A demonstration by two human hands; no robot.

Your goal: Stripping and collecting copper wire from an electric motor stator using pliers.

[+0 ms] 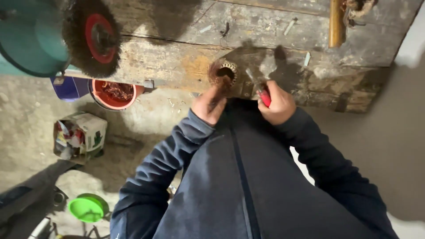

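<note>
My left hand (pixel 209 105) grips a round motor stator (pixel 223 73) with copper-coloured windings and a toothed metal ring, holding it against the front edge of a worn wooden workbench (pixel 177 53). Close to its right, my right hand (pixel 275 104) is closed around a red-handled tool (pixel 264 97) whose metal tip (pixel 251 76) points up toward the stator. Both arms are in dark blue sleeves. The lower part of the stator is hidden behind my left fingers.
A bench grinder with a teal housing (pixel 31 40) and a wire brush wheel (pixel 93 37) sits at the bench's left end. Below on the concrete floor stand a red bucket (pixel 114 94), a cardboard box of scraps (pixel 79 135) and a green lid (pixel 87 208). Nails lie on the bench.
</note>
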